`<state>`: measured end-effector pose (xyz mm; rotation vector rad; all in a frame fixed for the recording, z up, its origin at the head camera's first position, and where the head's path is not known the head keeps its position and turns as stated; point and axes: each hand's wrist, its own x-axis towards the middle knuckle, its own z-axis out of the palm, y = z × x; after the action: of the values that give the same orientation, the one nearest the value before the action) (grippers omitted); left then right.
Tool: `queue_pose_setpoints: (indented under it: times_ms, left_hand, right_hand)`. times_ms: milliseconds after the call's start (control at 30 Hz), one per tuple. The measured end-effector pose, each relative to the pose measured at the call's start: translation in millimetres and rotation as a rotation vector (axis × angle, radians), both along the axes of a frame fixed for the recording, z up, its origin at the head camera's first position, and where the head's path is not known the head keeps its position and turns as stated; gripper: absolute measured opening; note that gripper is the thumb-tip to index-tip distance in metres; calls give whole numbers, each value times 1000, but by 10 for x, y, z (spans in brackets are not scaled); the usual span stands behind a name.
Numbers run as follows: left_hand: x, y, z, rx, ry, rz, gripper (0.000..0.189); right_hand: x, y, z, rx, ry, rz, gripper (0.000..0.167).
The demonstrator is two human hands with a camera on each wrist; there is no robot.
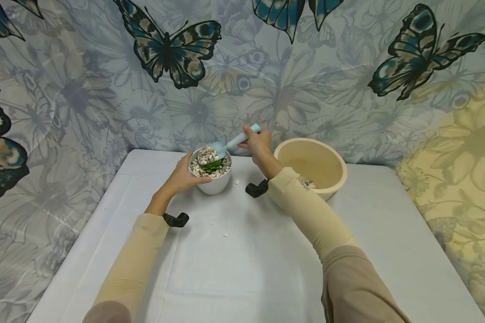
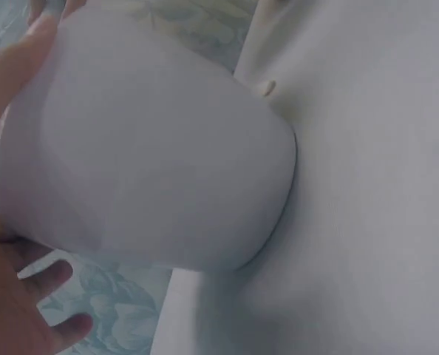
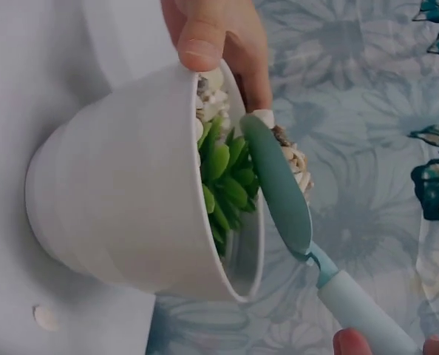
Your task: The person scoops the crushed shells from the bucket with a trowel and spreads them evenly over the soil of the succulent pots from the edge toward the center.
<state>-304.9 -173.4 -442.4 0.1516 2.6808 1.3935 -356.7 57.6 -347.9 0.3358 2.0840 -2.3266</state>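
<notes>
The white pot [image 1: 214,179] is already largely dressed: a layer of pale pebbles [image 1: 222,168] is spread around the green succulent [image 1: 211,164] planted at its centre, and a further heap of pebbles is carried on the pale blue scoop [image 1: 220,148] held just over the rim, so the topping is judged to be near its end, with this load yet to be tipped and perhaps a few gaps to be filled. Only a small remnant of pebbles [image 1: 307,183] can be seen in the cream bowl [image 1: 327,157], partly hidden behind the sleeve. The pot stands at the far middle of the surface [image 1: 242,260], just left of the bowl, and is steadied by the left hand [image 1: 183,175], whose grip is curled around its side with the thumb at the rim. The scoop's handle is held in the closed grip of the right hand [image 1: 259,146]. The pot is smooth, rounded and matt, narrowing toward its base; the succulent's leaves are plump, glossy and pointed. The scoop has a long trough-shaped blade and a lighter cylindrical handle, apparently plastic. The bowl is wide, round and thick-rimmed. The surface is covered by a plain whitish cloth with faint creases, on which several stray pebbles [image 1: 225,235] are scattered.
</notes>
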Motion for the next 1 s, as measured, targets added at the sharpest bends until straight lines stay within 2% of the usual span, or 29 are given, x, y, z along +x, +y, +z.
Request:
queue_pose_setpoints:
  times_ms: [133,233,333,567,733,1000]
  left_hand:
    - [-19,9,-29,26,-1,7,121]
    - [19,47,-47,30,18,47,122]
    - [61,87,-45,35,37,62,123]
    - [61,40,-19,1,10,31,122]
    - [63,14,-54,29,-26,28,122]
    - [94,66,-27,34,22,86,123]
  right_hand:
    - [-13,8,-17,15,58,-7,31]
    - [15,-10,-30,54,111,10,29]
    - [41,-24,-57,73,140,11,24]
    - [63,-24,-87,16,192,35,20]
    - [61,6,-103,-12,189,71,12]
    - [79,-22,-95,114,315,87,18]
